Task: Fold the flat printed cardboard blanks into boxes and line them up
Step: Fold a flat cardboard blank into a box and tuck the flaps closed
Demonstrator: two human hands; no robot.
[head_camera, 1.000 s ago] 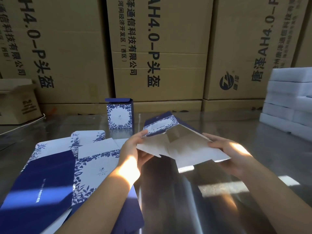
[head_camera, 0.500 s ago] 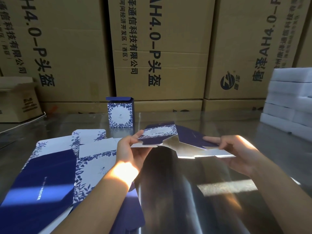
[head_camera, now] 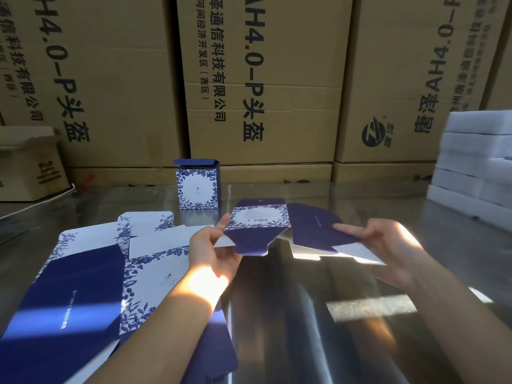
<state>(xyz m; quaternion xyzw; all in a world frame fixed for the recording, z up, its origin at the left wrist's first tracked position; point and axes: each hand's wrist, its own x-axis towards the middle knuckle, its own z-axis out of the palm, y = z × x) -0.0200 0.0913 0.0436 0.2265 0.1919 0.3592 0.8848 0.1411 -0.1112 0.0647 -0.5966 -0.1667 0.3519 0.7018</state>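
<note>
Blank (head_camera: 259,217) held above table (head_camera: 332,300): L hand (head_camera: 213,253) pinches its 9 o'clock edge, R hand (head_camera: 388,245) pinches 3 o'clock flap; folded box (head_camera: 197,189) at 11 o'clock.

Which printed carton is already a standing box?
The floral box upright far back on the table; the held blank and left stack aren't boxes yet.

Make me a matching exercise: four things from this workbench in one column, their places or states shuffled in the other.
Things:
1. half-folded blank
2. finished box
3. flat blanks
4. white slabs

States:
a. stacked at the far right
b. standing upright at the back
c. held up in the air
d. lying spread out on the left

Pairs: 1-c, 2-b, 3-d, 4-a
</note>
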